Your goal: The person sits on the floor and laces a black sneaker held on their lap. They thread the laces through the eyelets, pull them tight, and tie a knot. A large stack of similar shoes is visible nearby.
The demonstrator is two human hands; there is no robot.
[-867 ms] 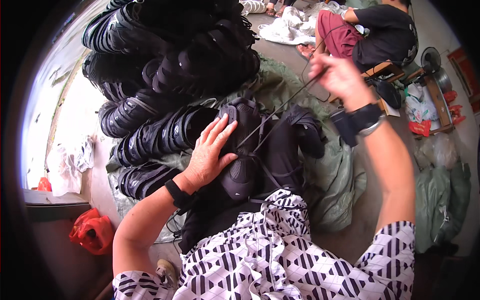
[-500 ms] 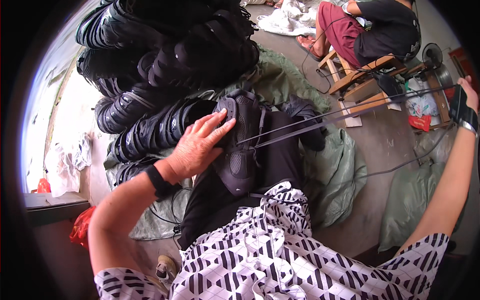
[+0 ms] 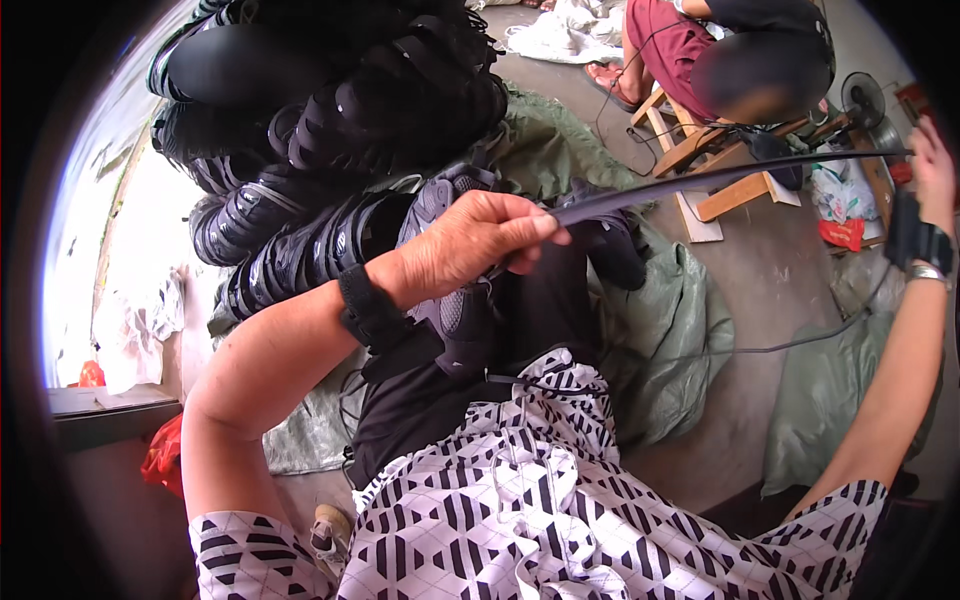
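A long dark shoelace [image 3: 720,178] stretches across the view, pulled nearly straight between my two hands. My left hand [image 3: 485,240] pinches it between thumb and fingers, above my lap. Far out to the right, my raised right hand [image 3: 930,165] has its fingers closed round the other end and is a little blurred. Beneath my left hand a dark grey shoe [image 3: 462,325] with mesh panels lies on my thigh, its middle hidden by that hand and wrist.
Tall stacks of black shoes [image 3: 300,225] stand at the left. Green sheeting [image 3: 670,340] covers the floor around my legs. At the far right another person [image 3: 670,45] sits by a wooden frame [image 3: 735,195], near a small fan [image 3: 862,95]. A cord [image 3: 770,348] crosses the right side.
My left hand has left the shoe's side, moved right and closed on the lace. The right hand has risen slightly, keeping the lace stretched.
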